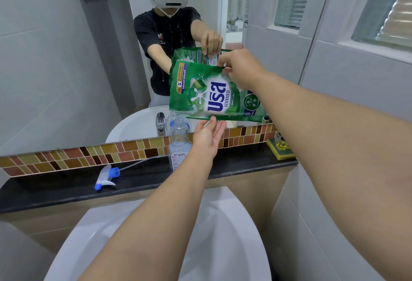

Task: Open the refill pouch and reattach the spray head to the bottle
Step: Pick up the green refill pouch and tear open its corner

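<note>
Head view: both bare arms reach forward over a white basin (223, 225) toward a wall mirror (55, 57). The green refill pouch (211, 93) is held in the air in front of the mirror, turned on its side so the printed lettering runs vertically. It sits at about 12 o'clock from the basin, above the dark ledge (66, 187).

The right hand (240, 71) grips the pouch at its upper edge, at roughly 1 o'clock on the pouch face, with fingers pinched closed on the film. The left hand (208, 137) meets the lower edge at 6 o'clock. Its thumb presses the front of the pouch, and the other fingers are spread loosely beneath. Whether the pouch is already torn open cannot be determined.

The clear spray bottle (179, 144) stands upright on the ledge, neck uncapped, just beside the left wrist at its 9 o'clock. The spray head (108, 177), white with a blue collar, lies on its side on the ledge well apart from the bottle, at the bottle's 8 o'clock. Its dip tube points toward the bottle.

A yellow-and-green sponge (281, 150) rests at the ledge's right end. A band of brown mosaic tile (66, 158) runs behind the ledge.
</note>
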